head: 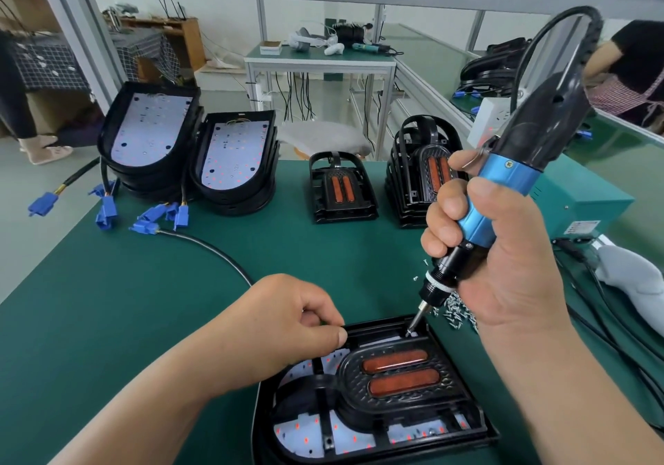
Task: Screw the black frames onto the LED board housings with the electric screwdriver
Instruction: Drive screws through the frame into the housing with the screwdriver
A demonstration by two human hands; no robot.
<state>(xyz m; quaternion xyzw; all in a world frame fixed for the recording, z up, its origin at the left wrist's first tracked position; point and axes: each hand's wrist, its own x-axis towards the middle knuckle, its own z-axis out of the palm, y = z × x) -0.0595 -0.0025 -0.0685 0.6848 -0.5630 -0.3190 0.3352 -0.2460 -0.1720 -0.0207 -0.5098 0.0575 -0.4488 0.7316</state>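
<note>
Nearest, a black plastic frame with orange reflectors lies on its white LED board housing. The left hand seemingly pinches the frame's rim with curled fingers, and the right hand grips the blue-and-black electric screwdriver, bit at one corner. Beyond, stacked frames and housings wait unassembled.

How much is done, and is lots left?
Done: one black frame sits on its housing. In hand: the right hand holds the electric screwdriver at a far corner; the left hand holds the frame's edge. Left: stacks of bare housings and loose frames wait behind.
</note>
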